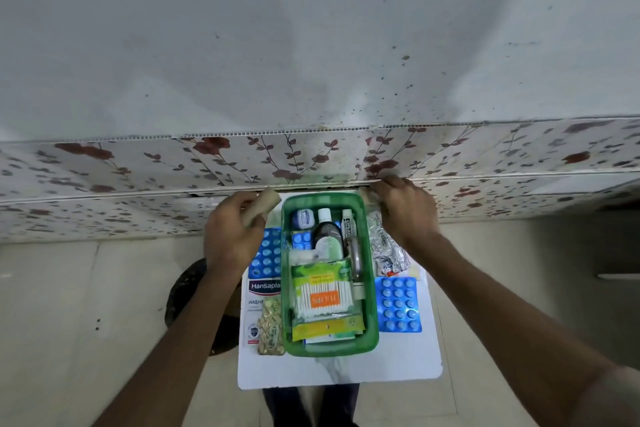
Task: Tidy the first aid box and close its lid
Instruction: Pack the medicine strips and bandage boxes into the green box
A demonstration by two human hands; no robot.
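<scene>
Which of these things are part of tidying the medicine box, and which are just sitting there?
Part of the job:
green box
cotton buds pack
dark bottle
blue pill strips
silver strip
gold strip
plaster packet
roll in left hand
right hand

Just there:
flowery wall panel
floor
white board

The first aid box (329, 345) is translucent green. Just below the left hand's fingers (258, 206), which wrap a beige roll (263, 206), lies a blue blister pack (266, 253) dotted with pale tablets. Beneath the right hand's fingers (379, 191) lies a crinkled silver foil strip (386, 250). The surface (398, 364) is white; the wall panel (138, 163) is cream with dark red flowers.
</scene>
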